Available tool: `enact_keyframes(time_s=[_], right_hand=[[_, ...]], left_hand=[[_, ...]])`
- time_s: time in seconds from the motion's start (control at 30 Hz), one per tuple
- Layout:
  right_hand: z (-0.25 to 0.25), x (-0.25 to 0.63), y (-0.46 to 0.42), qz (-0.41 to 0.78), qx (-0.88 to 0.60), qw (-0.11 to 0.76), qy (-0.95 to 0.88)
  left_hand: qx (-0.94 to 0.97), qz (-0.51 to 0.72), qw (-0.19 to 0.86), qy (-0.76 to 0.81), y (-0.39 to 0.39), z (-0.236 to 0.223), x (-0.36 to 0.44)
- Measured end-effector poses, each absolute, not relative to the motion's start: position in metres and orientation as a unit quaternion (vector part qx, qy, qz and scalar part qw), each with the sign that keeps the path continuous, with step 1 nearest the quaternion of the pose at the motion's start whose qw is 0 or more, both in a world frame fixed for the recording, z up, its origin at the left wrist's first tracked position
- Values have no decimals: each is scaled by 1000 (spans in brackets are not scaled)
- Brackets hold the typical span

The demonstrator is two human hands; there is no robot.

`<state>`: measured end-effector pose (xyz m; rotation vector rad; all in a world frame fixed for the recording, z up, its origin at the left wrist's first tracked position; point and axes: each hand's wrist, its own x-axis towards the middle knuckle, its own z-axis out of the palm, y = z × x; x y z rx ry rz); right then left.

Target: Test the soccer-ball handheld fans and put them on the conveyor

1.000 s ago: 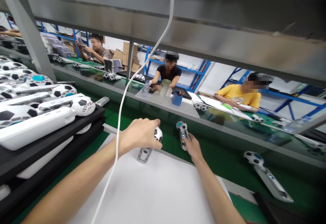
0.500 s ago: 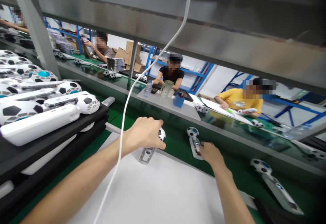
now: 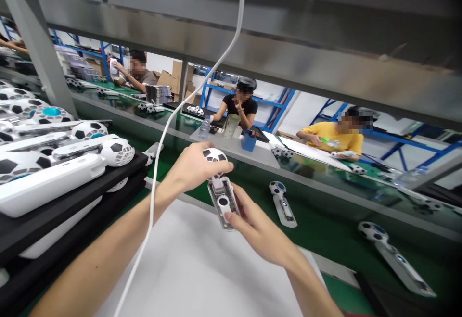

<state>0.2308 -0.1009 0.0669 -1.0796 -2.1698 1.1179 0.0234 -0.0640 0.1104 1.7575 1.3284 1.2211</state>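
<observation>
Between my hands is a folding handheld fan (image 3: pixel 224 204) with a black-and-white soccer-ball head; the inside of its handle is exposed. My left hand (image 3: pixel 190 169) is closed around the ball end, with the thumb across it. My right hand (image 3: pixel 262 228) grips the lower handle from the right, its thumb on the near edge. The fan is held above a white sheet (image 3: pixel 202 269). A similar fan (image 3: pixel 283 206) lies on the green belt beyond my right hand, and another fan (image 3: pixel 395 257) lies farther right.
Stacked black trays (image 3: pixel 119 187) at the left carry several soccer-ball fans. A white cable (image 3: pixel 159 148) hangs across my left forearm. Past the metal rail, people sit at the opposite side near a water bottle (image 3: pixel 204 127) and a blue box (image 3: pixel 249 141). A grey beam (image 3: pixel 231 33) spans overhead.
My right hand has left the fan on the belt and moved left onto the fan in my left hand. That fan has been raised slightly. A person opposite has lifted a hand to the face.
</observation>
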Motion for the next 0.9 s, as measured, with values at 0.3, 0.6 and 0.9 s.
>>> enact_keyframes(time_s=[0.3, 0.6, 0.9], right_hand=[[69, 233, -105, 393, -395, 257, -790], [66, 232, -106, 406, -410, 261, -774], [66, 227, -108, 510, -340, 341, -713]], left_hand=[[623, 521, 347, 468, -67, 111, 28], [626, 527, 342, 461, -69, 111, 30], [612, 550, 398, 406, -84, 116, 40]])
